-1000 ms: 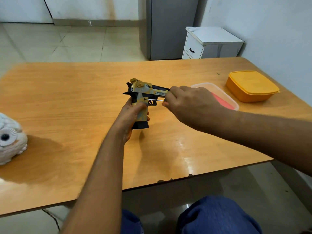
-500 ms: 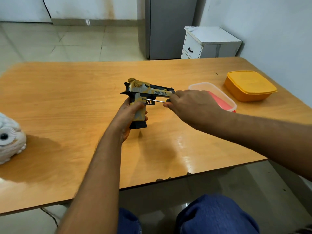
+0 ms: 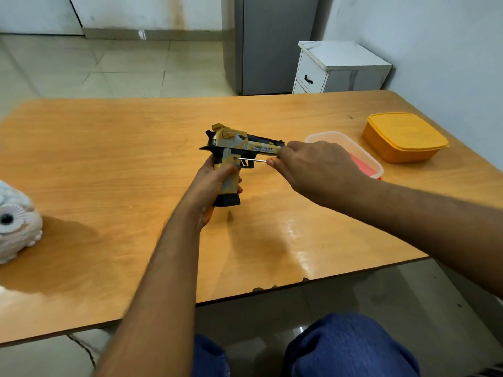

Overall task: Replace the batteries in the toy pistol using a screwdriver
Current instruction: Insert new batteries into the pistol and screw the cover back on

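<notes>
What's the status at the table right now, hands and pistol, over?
Left hand grips toy pistol by its handle. Right hand pinches screwdriver, tip at the grip's side. Nothing in the way.

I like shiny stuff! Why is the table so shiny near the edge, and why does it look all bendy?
In the head view, room light bounces off the glossy wooden table as white glare close to the front edge; the wide-angle lens curves the table's edges; soft shadows fall below the left hand on the toy pistol and beside the white owl figurine.
</notes>
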